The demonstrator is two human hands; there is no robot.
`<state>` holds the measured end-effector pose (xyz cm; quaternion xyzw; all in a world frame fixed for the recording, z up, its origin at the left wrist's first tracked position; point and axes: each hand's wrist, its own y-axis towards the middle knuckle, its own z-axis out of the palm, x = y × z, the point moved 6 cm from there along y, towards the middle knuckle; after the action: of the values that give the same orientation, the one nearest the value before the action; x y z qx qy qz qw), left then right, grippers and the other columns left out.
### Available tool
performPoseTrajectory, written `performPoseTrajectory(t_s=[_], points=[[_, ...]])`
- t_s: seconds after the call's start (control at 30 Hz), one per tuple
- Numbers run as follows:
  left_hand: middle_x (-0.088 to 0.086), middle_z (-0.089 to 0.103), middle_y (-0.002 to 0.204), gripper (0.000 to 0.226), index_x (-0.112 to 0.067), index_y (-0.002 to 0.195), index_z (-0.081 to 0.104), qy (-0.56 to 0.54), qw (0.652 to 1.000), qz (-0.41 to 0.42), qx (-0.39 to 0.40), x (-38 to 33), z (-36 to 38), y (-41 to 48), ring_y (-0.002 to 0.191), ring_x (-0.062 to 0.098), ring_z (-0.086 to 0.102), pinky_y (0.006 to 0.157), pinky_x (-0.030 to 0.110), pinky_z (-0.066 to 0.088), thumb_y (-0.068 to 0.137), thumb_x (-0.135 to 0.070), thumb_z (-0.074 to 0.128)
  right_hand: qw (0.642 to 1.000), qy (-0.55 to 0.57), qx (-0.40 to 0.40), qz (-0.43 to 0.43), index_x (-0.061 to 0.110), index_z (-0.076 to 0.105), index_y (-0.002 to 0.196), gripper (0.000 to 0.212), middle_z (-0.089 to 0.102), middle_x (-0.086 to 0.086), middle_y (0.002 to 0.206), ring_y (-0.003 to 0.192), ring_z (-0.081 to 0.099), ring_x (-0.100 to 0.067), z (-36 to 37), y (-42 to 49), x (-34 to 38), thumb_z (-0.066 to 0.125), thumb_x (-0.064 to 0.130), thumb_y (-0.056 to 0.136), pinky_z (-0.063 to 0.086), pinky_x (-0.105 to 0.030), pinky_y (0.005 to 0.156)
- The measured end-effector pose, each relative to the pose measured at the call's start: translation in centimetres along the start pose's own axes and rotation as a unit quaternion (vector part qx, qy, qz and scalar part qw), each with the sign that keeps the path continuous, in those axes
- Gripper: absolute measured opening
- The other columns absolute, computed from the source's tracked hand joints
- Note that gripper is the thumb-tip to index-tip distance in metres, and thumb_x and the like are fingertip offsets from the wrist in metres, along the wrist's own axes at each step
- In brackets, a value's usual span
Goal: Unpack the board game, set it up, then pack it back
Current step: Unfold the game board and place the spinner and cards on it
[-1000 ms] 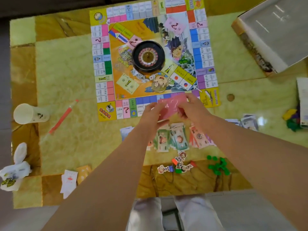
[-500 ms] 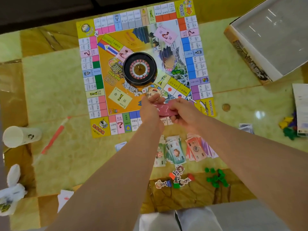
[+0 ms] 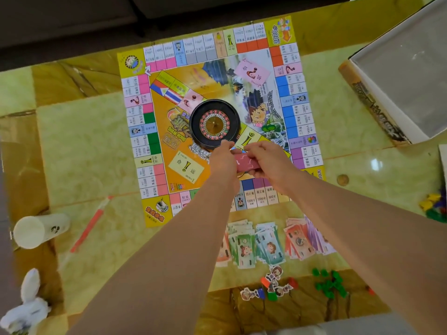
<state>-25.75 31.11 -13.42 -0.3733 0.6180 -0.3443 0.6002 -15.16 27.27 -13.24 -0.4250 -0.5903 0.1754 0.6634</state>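
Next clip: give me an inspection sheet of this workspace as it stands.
Surface: glossy yellow-green stone tabletop with brown inlays.
Job's things: square colourful game board lies flat; black round roulette wheel at its centre; fanned paper banknotes, cardboard character pawns and small green plastic houses near the front edge; open cardboard game box far right, nothing visible inside.
Clutter: white paper cup on its side, red straw, white crumpled item at left; loose coloured pieces at right edge.
Grips: left hand and right hand both pinch small red cards above the board's near side.
Cables: nothing seen.
Surroundings: dark floor beyond the table.
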Motion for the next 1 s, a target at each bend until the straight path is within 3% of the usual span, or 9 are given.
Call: performPoseTrajectory(t_s=[0.07, 0.17, 0.27, 0.33, 0.43, 0.57, 0.77, 0.9, 1.0], points=[[0.003, 0.056, 0.083, 0.022, -0.019, 0.083, 0.057, 0.058, 0.998, 0.012, 0.006, -1.0, 0.2, 0.5, 0.075, 0.025, 0.055, 0.057, 0.028, 0.039, 0.099, -0.028, 0.045, 1.0, -0.008, -0.008, -0.001, 0.008, 0.058, 0.103, 0.012, 0.06, -0.009, 0.081, 0.053, 0.053, -0.016, 0.2, 0.5, 0.7, 0.053, 0.014, 0.093, 0.044, -0.025, 0.051], [0.004, 0.051, 0.071, 0.029, -0.018, 0.074, 0.05, 0.162, 0.986, 0.028, 0.021, -1.9, 0.6, 1.0, 0.062, 0.023, 0.048, 0.054, 0.026, 0.036, 0.098, -0.031, 0.04, 0.998, -0.006, -0.052, -0.018, 0.017, 0.054, 0.092, 0.004, 0.058, -0.004, 0.085, 0.067, 0.056, -0.014, -0.3, 1.6, 1.9, 0.051, 0.016, 0.095, 0.046, -0.024, 0.056], [0.01, 0.05, 0.071, 0.03, -0.019, 0.073, 0.044, 0.267, 0.957, 0.102, 0.046, -3.1, 1.5, 1.6, 0.07, 0.028, 0.046, 0.066, 0.037, 0.036, 0.099, -0.03, 0.033, 0.996, -0.045, -0.067, -0.028, 0.015, 0.054, 0.097, 0.006, 0.056, -0.002, 0.081, 0.067, 0.052, -0.016, -0.6, 2.5, 2.9, 0.048, 0.016, 0.095, 0.043, -0.029, 0.06], [0.012, 0.054, 0.066, 0.034, -0.016, 0.077, 0.045, 0.3, 0.945, 0.122, 0.053, -3.8, 2.2, 1.9, 0.064, 0.029, 0.05, 0.064, 0.036, 0.036, 0.101, -0.033, 0.028, 0.997, -0.054, -0.053, -0.02, 0.013, 0.055, 0.103, 0.012, 0.056, -0.002, 0.08, 0.065, 0.049, -0.015, -0.6, 3.0, 3.5, 0.045, 0.016, 0.096, 0.041, -0.028, 0.058], [0.0, 0.049, 0.043, 0.035, -0.014, 0.078, 0.047, 0.289, 0.944, 0.142, 0.07, -4.9, 2.9, 2.5, 0.048, 0.024, 0.045, 0.052, 0.03, 0.034, 0.102, -0.03, 0.028, 0.995, -0.067, -0.062, -0.031, 0.016, 0.058, 0.1, 0.014, 0.058, -0.003, 0.086, 0.069, 0.051, -0.015, -1.2, 3.4, 4.6, 0.045, 0.016, 0.097, 0.042, -0.031, 0.064], [0.003, 0.043, 0.051, 0.025, -0.01, 0.094, 0.055, 0.237, 0.952, 0.163, 0.107, -6.2, 4.6, 2.6, 0.034, 0.009, 0.035, 0.036, 0.018, 0.024, 0.101, -0.02, 0.032, 0.996, -0.034, -0.083, -0.027, 0.02, 0.058, 0.095, 0.014, 0.059, -0.005, 0.09, 0.063, 0.05, -0.013, -2.3, 4.4, 5.8, 0.046, 0.014, 0.096, 0.04, -0.024, 0.051], [-0.005, 0.04, 0.044, 0.019, -0.019, 0.099, 0.051, 0.174, 0.958, 0.136, 0.181, -6.5, 6.4, 3.1, 0.035, 0.008, 0.027, 0.037, 0.015, 0.021, 0.105, -0.026, 0.034, 0.998, 0.027, -0.059, -0.003, 0.015, 0.054, 0.101, 0.014, 0.057, -0.01, 0.086, 0.046, 0.043, -0.009, -3.5, 5.5, 7.0, 0.043, 0.007, 0.097, 0.034, -0.016, 0.037], [-0.003, 0.039, 0.047, 0.014, -0.016, 0.098, 0.052, 0.171, 0.959, 0.144, 0.175, -7.2, 7.2, 3.9, 0.036, 0.008, 0.028, 0.036, 0.014, 0.023, 0.102, -0.015, 0.038, 0.998, 0.022, -0.059, 0.013, 0.014, 0.053, 0.107, 0.016, 0.055, -0.01, 0.084, 0.051, 0.045, -0.012, -4.1, 6.4, 7.0, 0.039, 0.013, 0.1, 0.036, -0.016, 0.038], [-0.001, 0.042, 0.053, 0.014, -0.012, 0.096, 0.053, 0.206, 0.95, 0.181, 0.146, -8.2, 7.8, 4.8, 0.034, 0.005, 0.032, 0.035, 0.014, 0.025, 0.099, -0.01, 0.039, 0.998, 0.008, -0.063, 0.02, 0.014, 0.051, 0.12, 0.024, 0.06, -0.012, 0.097, 0.06, 0.054, -0.013, -4.5, 7.3, 6.6, 0.04, 0.022, 0.1, 0.041, -0.017, 0.043]])
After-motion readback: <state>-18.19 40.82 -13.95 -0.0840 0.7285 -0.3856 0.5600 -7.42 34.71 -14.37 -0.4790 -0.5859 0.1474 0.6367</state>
